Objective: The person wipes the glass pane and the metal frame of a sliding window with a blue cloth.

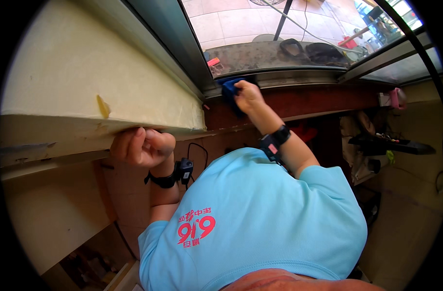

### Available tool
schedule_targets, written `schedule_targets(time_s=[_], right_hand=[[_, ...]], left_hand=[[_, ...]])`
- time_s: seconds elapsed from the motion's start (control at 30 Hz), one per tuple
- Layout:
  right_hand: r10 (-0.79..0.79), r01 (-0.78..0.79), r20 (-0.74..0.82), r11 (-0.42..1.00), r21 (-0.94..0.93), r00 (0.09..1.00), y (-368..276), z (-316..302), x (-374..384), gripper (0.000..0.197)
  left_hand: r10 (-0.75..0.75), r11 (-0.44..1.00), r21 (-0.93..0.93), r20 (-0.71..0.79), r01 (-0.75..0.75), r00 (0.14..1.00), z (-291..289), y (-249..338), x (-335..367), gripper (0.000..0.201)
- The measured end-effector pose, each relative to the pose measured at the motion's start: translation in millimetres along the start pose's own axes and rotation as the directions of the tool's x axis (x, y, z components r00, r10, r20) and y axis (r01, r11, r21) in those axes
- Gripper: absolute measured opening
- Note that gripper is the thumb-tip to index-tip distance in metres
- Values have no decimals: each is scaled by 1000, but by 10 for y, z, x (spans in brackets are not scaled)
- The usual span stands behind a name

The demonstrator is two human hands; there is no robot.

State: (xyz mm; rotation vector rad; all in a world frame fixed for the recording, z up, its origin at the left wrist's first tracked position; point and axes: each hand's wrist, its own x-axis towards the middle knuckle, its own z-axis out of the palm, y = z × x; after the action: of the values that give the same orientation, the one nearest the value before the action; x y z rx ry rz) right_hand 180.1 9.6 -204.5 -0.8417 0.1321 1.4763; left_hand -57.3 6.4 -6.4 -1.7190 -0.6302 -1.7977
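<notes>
My right hand (251, 98) is closed on a dark blue cloth (228, 90). It presses the cloth into the left corner of a dark red window sill (289, 103), against the metal window frame (279, 77). My left hand (143, 146) is closed, its fingers curled against the edge of the cream wall (148, 104); nothing shows in it. A black strap with a small box sits on each wrist.
Beyond the glass lie a grey ledge with dark shoe-like items (323, 52) and a tiled floor. A pink object (397, 98) stands at the sill's right end. A yellowed tape scrap (103, 106) clings to the wall. A cluttered table (364, 169) is at right.
</notes>
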Motion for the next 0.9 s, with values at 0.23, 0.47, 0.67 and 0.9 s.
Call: schedule_targets(time_s=[0.23, 0.47, 0.67, 0.9], right_hand=[[168, -159, 63, 980, -118, 984, 416, 360, 12, 10], [49, -48, -59, 999, 21, 997, -624, -231, -244, 10], [-90, 100, -156, 993, 59, 984, -690, -256, -306, 11], [40, -45, -66, 995, -86, 997, -31, 84, -46, 11]], left_hand=[[-18, 999, 33, 198, 12, 980, -126, 53, 37, 13], [-42, 999, 22, 183, 38, 982, -126, 42, 8, 14], [-137, 989, 71, 142, 128, 980, -125, 107, -70, 15], [-4, 998, 60, 45, 2, 999, -18, 66, 22, 15]])
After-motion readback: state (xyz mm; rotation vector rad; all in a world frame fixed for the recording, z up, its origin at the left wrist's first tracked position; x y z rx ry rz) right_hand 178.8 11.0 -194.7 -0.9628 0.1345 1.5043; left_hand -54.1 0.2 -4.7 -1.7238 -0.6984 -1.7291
